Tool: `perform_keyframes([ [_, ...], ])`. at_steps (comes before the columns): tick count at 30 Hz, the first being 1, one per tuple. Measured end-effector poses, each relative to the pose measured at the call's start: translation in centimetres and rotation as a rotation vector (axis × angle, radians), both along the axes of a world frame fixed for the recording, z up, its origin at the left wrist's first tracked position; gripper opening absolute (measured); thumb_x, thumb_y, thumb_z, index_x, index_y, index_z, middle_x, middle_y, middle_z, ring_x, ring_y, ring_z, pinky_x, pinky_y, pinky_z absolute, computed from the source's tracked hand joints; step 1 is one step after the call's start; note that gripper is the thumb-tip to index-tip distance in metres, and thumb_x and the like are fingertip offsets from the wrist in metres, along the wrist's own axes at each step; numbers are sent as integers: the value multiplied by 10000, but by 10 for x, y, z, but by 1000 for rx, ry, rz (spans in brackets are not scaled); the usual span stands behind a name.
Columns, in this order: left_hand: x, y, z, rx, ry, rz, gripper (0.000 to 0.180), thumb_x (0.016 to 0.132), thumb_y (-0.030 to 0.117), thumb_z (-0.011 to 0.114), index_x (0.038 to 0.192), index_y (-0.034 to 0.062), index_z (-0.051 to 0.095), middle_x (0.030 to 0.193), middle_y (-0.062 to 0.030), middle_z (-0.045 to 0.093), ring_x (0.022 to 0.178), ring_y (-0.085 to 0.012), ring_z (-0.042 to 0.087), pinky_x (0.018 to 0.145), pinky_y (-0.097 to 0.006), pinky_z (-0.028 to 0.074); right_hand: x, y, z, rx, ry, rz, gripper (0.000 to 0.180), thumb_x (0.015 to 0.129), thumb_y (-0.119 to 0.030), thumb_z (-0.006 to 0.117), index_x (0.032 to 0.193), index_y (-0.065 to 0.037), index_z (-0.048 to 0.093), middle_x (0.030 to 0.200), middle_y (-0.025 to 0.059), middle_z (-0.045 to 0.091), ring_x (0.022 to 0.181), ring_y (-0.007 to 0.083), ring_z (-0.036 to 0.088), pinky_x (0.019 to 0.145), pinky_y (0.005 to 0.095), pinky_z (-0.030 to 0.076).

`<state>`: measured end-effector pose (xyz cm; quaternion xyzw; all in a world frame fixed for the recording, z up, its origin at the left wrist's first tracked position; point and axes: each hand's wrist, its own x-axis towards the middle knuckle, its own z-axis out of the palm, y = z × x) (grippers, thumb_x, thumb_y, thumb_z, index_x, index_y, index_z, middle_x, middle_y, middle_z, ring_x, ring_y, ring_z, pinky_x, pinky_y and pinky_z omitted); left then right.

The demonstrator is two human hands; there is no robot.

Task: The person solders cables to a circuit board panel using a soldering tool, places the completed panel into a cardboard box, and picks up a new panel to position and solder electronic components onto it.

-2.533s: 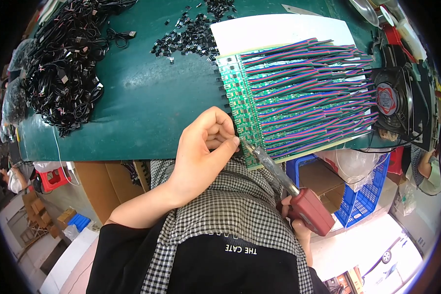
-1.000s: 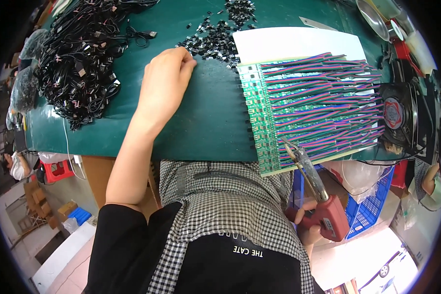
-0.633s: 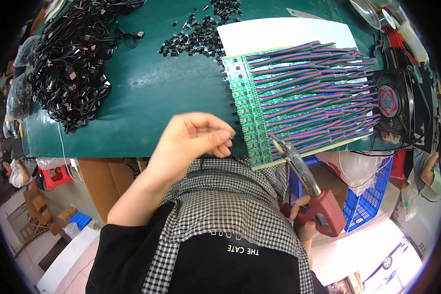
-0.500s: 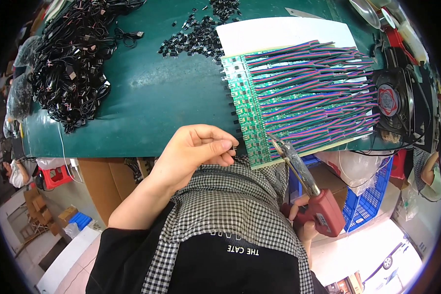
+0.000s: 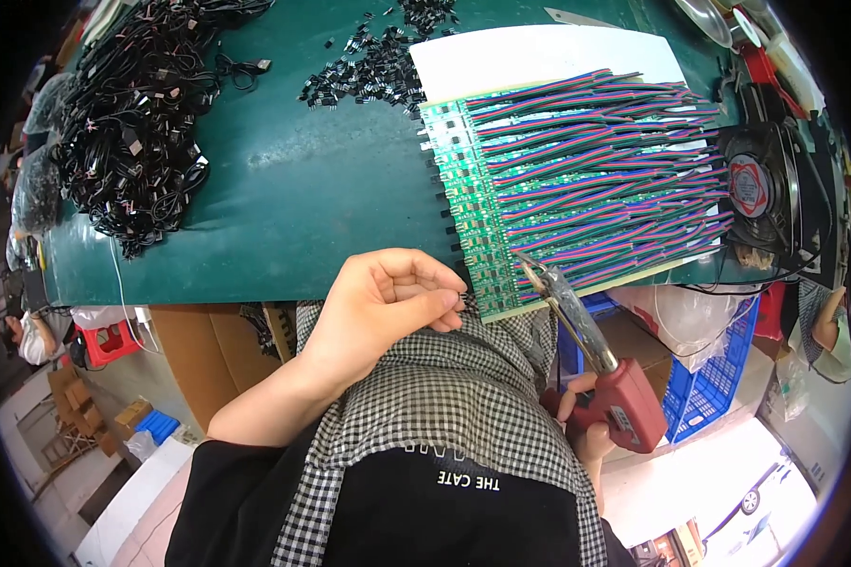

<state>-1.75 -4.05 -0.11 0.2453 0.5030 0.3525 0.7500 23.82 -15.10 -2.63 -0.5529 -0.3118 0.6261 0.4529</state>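
Observation:
My left hand [image 5: 383,307] is closed in a pinch beside the lower left corner of a panel of green circuit boards [image 5: 487,255]. Between thumb and fingertips is a small dark piece that looks like a black pin connector [image 5: 462,296], mostly hidden. Black connectors like it stick out along the panel's left edge. Bundles of red, blue, green and black wires [image 5: 615,184] run rightward from the boards. My right hand [image 5: 586,416] grips the red handle of a soldering gun [image 5: 624,402], partly behind it. The gun's tip points up-left, over the wires near the lower boards.
Loose black connectors [image 5: 373,76] lie heaped behind the panel on the green table [image 5: 284,189]. A tangle of black cables [image 5: 137,123] covers the far left. White card [image 5: 548,61] lies under the panel. A small fan [image 5: 752,184] stands at its right, above a blue crate [image 5: 714,378].
My left hand has shifted slightly right and down, closer to the panel's edge. The soldering gun has barely moved.

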Motion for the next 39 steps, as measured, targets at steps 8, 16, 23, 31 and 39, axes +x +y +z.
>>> perform_keyframes([
  [8, 12, 0, -7, 184, 142, 23, 111, 824, -48, 555, 840, 19, 469, 818, -58, 584, 767, -116, 599, 707, -265, 522, 1, 0, -6, 103, -99, 12, 756, 646, -639, 663, 945, 49, 573, 750, 65, 607, 564, 133, 544, 526, 235, 412],
  [16, 18, 0, -10, 209, 184, 66, 132, 817, -66, 539, 815, 24, 442, 799, -46, 545, 757, -117, 586, 724, -266, 514, 9, 4, -5, 124, -297, 162, 731, 673, -693, 579, 872, 9, 615, 612, 35, 582, 550, 140, 554, 528, 251, 424],
  [23, 20, 0, -10, 220, 214, 74, 163, 808, -77, 536, 790, 40, 424, 777, -33, 529, 733, -103, 571, 704, -247, 502, 39, -36, -42, 189, -389, 181, 781, 714, -656, 567, 1116, 14, 550, 975, 104, 631, 843, 258, 619, 716, 362, 467],
  [31, 22, 0, -11, 234, 220, 84, 180, 806, -86, 531, 782, 47, 412, 759, -23, 513, 716, -91, 554, 690, -235, 497, 44, -44, -57, 214, -458, 193, 788, 661, -641, 640, 1101, 8, 560, 976, 102, 629, 839, 249, 618, 749, 355, 466],
  [39, 23, 0, -14, 234, 209, 91, 187, 806, -91, 527, 777, 50, 407, 760, -22, 507, 718, -93, 555, 684, -240, 502, 40, -38, -60, 275, -489, 251, 792, 640, -658, 647, 1070, 2, 567, 916, 92, 632, 805, 256, 620, 733, 351, 477],
])
